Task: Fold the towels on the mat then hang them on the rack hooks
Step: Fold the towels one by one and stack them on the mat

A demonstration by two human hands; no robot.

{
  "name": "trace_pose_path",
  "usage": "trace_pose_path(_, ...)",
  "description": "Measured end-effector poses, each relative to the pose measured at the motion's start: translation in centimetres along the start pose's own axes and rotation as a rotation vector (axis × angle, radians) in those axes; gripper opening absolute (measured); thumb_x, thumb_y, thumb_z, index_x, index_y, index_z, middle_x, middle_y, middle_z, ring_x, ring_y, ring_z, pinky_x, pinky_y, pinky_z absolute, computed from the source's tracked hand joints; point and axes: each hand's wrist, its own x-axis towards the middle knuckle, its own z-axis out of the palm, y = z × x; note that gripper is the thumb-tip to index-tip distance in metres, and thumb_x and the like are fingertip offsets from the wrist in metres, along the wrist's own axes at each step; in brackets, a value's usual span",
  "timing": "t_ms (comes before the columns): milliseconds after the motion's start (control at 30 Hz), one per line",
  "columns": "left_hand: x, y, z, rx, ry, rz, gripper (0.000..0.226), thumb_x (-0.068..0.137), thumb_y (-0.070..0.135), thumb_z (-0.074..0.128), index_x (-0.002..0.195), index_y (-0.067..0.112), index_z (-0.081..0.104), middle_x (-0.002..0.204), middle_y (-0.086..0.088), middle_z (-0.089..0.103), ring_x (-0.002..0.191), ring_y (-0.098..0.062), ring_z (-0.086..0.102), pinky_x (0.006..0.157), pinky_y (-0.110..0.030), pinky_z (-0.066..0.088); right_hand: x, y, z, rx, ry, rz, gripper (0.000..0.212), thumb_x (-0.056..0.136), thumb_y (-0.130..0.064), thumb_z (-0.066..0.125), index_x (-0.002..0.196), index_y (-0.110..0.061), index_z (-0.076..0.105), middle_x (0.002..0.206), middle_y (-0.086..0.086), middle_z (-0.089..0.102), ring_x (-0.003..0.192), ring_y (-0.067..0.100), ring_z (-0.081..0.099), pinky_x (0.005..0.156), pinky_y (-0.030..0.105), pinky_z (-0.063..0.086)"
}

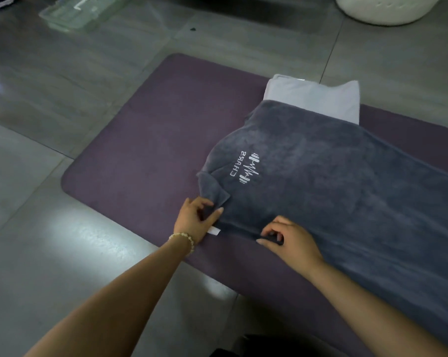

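We are still at the folding step: our left hand (196, 217) and right hand (288, 239) pinch the near edge of the dark towel (333, 181) spread on the mat (145, 140), which next needs lifting over evenly.

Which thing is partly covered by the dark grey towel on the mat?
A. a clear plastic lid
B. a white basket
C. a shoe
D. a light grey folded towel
D: the light grey folded towel sticks out from under the far edge of the dark grey towel on the purple mat.
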Motion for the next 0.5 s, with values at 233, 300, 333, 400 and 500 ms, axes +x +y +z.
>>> trace_pose_path(233,0.9,-0.3,0.8,0.018,0.023,-0.060,0.020,0.079,0.030,0.075,0.090,0.016,0.065,0.078,0.005,0.050,0.078,-0.014,0.051,0.075,-0.027,0.045,0.0,1.5,1.2,0.043,-0.045,0.070,0.043,0.073,-0.044,0.077,0.110,-0.025,0.071,0.102,-0.010,0.047,0.099,0.009,0.052,0.086,0.028,0.046)
trace_pose_path(300,0.9,-0.3,0.6,-0.022,0.043,-0.090,0.015,0.082,0.027,0.071,0.077,0.015,0.065,0.070,0.006,0.051,0.068,-0.013,0.050,0.065,-0.023,0.041,0.4,1.2,1.6,0.002,-0.009,0.083,0.038,0.072,-0.043,0.079,0.105,-0.027,0.073,0.097,-0.010,0.046,0.095,0.008,0.050,0.080,0.027,0.045)
trace_pose_path(333,0.8,-0.5,0.5,-0.088,0.071,-0.112,0.018,0.084,0.026,0.070,0.073,0.014,0.063,0.067,0.006,0.052,0.065,-0.012,0.049,0.062,-0.021,0.041,0.6,1.0,1.7,-0.030,0.003,0.088,0.034,0.072,-0.042,0.079,0.103,-0.028,0.073,0.096,-0.011,0.046,0.093,0.007,0.049,0.077,0.025,0.044)
trace_pose_path(400,0.6,-0.8,0.0,-0.274,0.142,-0.186,0.020,0.087,0.024,0.067,0.072,0.014,0.058,0.068,0.002,0.057,0.062,-0.011,0.051,0.061,-0.020,0.045,0.8,0.7,1.8,-0.078,0.020,0.104,0.024,0.075,-0.040,0.077,0.095,-0.029,0.073,0.092,-0.011,0.047,0.089,0.005,0.047,0.071,0.024,0.040)
trace_pose_path(500,0.2,-1.4,-1.1,-0.534,0.166,-0.303,0.020,0.092,0.020,0.061,0.076,0.012,0.052,0.070,-0.006,0.060,0.057,-0.010,0.059,0.054,-0.015,0.052,1.1,0.2,1.8,-0.084,0.005,0.121,0.013,0.079,-0.036,0.074,0.081,-0.024,0.072,0.087,-0.011,0.050,0.082,0.007,0.051,0.066,0.026,0.042)
